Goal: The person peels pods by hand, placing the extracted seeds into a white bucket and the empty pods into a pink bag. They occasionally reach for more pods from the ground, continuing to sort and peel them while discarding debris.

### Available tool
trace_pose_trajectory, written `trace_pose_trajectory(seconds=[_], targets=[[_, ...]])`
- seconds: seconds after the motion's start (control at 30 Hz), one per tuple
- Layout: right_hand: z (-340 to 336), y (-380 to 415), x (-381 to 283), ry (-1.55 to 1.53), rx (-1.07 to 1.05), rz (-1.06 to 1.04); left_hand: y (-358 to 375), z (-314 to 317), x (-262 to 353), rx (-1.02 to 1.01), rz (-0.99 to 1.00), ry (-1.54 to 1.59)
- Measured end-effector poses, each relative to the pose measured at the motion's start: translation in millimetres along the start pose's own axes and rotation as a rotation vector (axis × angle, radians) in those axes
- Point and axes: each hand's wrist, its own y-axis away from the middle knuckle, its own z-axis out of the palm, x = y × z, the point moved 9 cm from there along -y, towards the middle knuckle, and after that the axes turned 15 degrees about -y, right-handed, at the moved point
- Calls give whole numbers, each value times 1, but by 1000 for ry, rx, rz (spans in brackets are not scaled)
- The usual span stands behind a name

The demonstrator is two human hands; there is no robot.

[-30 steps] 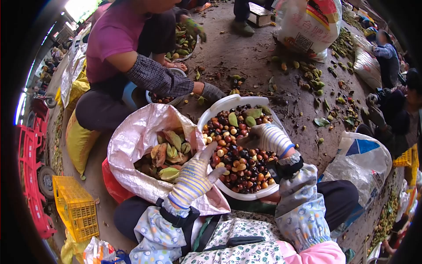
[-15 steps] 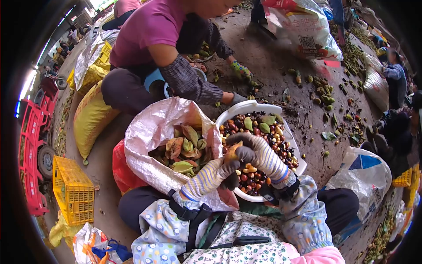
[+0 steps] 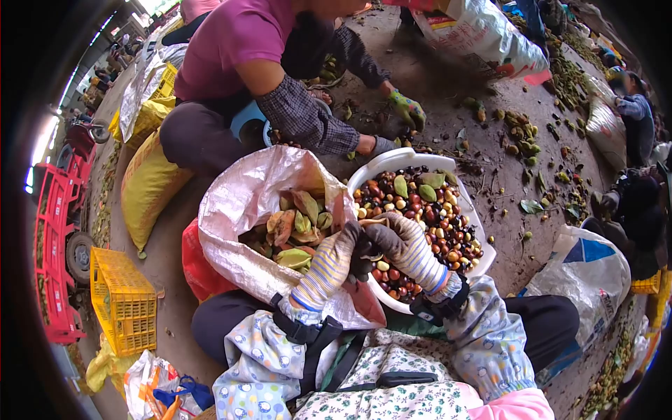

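Observation:
My left hand (image 3: 330,262) and my right hand (image 3: 411,250), both in striped gloves with dark fingers, meet between the sack and the basin. Their fingers are closed around a brown-orange seed pod (image 3: 372,222), mostly covered by the gloves. Below and behind them is a white basin (image 3: 484,253) full of round seeds (image 3: 427,210) in brown, red, black and cream. Two green pods lie on top of these seeds. To the left, an open pinkish-white woven sack (image 3: 222,210) holds green and brown split husks (image 3: 302,222).
Across from me a co-worker in a purple shirt (image 3: 227,42) reaches a gloved hand (image 3: 408,110) to the ground. A yellow crate (image 3: 126,308) and a red cart (image 3: 59,245) stand left. Pods (image 3: 521,136) litter the floor; a white sack (image 3: 584,273) lies right.
My hands have drawn closer together and the pod between them is now mostly hidden. The co-worker's gloved hand has shifted right. The printed sack at the back has tipped.

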Motion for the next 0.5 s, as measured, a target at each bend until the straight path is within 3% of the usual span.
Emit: trace_pose_trajectory(seconds=[0.13, 0.2, 0.3, 0.33, 0.43, 0.5], targets=[[-2, -1, 16, -76, -32, 78, -1, -8, -17, -14, -168, 51], [1, -3, 17, -80, -72, 140, -9, -17, -16, 89, -107, -101], [-6, -12, -6, 326, 10, -162, -12, -19, -14, 153, -91, -175], [-3, -8, -20, 630, 33, -181, -14, -19, -14, 176, -55, -222], [12, -4, -30, 1025, -13, -375, -24, -21, -26, 191, 7, -353], [11, -6, -26, 1139, -9, -300, -26, -17, -28, 216, 56, -467]])
